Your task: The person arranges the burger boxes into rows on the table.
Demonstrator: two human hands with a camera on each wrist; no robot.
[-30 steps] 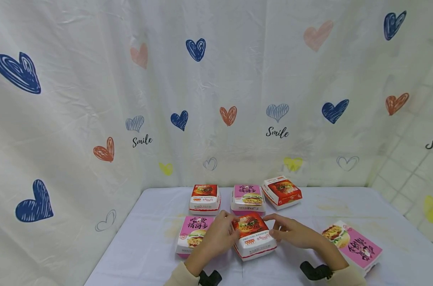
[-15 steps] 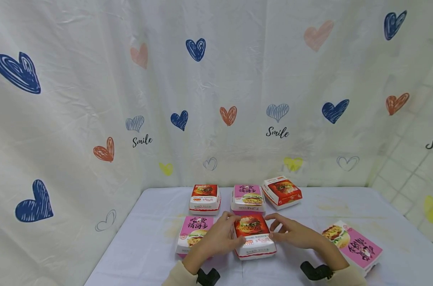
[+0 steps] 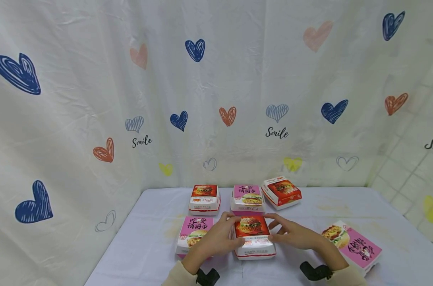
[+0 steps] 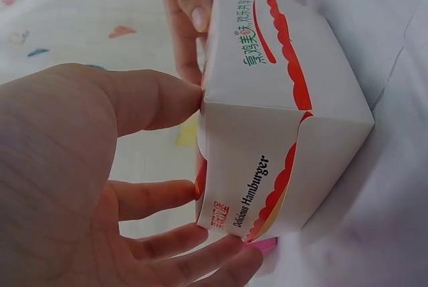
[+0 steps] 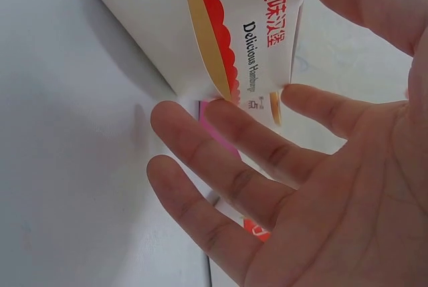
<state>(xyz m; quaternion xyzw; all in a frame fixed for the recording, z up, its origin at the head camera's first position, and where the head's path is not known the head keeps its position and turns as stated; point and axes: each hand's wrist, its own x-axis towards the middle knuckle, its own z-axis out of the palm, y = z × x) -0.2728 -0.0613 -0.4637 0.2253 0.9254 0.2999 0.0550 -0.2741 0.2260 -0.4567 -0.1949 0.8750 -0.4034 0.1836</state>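
Observation:
A red-and-white hamburger box (image 3: 256,251) sits on the white tabletop between my two hands. My left hand (image 3: 220,235) touches its left side with the thumb and spread fingers (image 4: 164,197). On the opposite side, my right hand (image 3: 291,234) has thumb and index fingertip against the box, while the other fingers (image 5: 227,166) extend straight and spread. "Delicious Hamburger" lettering shows on the box side in both wrist views. A pink hamburger box (image 3: 191,234) stands just left of it, partly hidden by my left hand.
Behind stand a red box (image 3: 204,198), a pink box (image 3: 248,198) and an angled red box (image 3: 282,192). Another pink box (image 3: 359,246) lies angled at the right, partly behind my right forearm. A heart-patterned curtain (image 3: 238,79) hangs along the table's back edge.
The red-and-white box between my hands has turned slightly and now sits squarer to the table. My left thumb has shifted toward its front. The other boxes have not moved.

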